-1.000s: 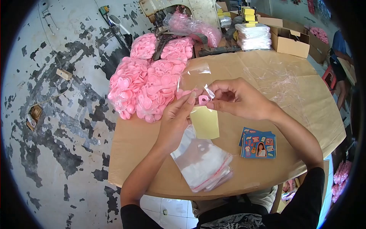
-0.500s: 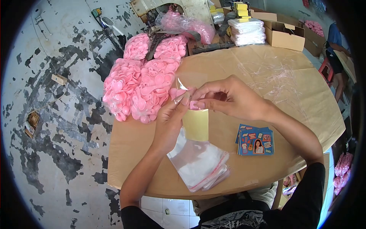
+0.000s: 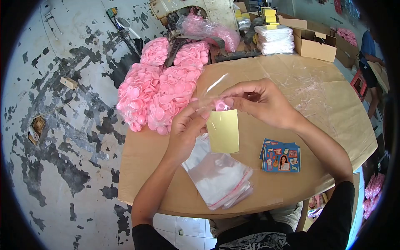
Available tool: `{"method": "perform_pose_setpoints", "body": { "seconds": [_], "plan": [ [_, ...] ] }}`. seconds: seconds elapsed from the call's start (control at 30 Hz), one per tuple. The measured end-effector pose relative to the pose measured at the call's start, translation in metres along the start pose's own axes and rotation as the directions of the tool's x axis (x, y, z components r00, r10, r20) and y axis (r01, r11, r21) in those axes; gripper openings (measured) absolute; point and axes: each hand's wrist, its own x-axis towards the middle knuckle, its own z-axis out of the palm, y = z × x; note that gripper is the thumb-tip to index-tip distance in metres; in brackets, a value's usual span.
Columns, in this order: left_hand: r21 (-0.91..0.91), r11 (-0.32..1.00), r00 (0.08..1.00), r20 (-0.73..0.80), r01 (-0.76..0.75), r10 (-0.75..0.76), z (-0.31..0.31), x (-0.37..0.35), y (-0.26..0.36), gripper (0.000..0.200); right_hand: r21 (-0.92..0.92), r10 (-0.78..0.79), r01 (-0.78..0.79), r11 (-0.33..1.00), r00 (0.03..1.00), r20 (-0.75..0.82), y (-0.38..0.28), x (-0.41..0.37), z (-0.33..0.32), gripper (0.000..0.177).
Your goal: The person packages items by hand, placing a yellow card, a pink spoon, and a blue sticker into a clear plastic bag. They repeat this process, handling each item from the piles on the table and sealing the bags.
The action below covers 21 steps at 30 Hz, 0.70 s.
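Note:
In front of me, both hands hold up a clear plastic bag (image 3: 217, 83) with a pale yellow card (image 3: 223, 132) and a small pink plastic piece (image 3: 222, 105) at it. Glare on the film suggests the card is inside. My left hand (image 3: 187, 129) pinches the bag's left side, fingers closed. My right hand (image 3: 266, 104) is closed at the upper right, its thumb and forefinger pinched beside the pink piece. Below the card lies a stack of clear bags (image 3: 218, 175) with red-edged flaps. Right of it rest several blue printed cards (image 3: 281, 157).
Bulging clear sacks of pink plastic spoons (image 3: 173, 91) stand on the table's left. Loose clear plastic strips (image 3: 304, 85) lie right of centre. At the back are stacked white packets (image 3: 273, 39) and an open cardboard box (image 3: 315, 45). A person (image 3: 368, 54) sits at far right.
Both hands have raised the bag slightly, and the yellow card now shows more fully, a little to the right. My right fingers have moved up along the pink piece.

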Motion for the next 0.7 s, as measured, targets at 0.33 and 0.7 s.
{"method": "perform_pose_setpoints", "body": {
  "seconds": [0.33,0.7],
  "plan": [
    [0.045,0.998,0.998,-0.044,0.042,-0.04,0.002,-0.002,0.006,0.022,-0.28,-0.289,0.307,0.91,0.952,0.104,0.005,-0.002,-0.007,0.03],
    [0.212,0.96,0.982,0.058,-0.186,0.177,-0.003,0.001,0.001,0.021,-0.303,-0.304,0.325,0.896,0.945,0.117,-0.005,-0.006,-0.003,0.03]
  ]
}}
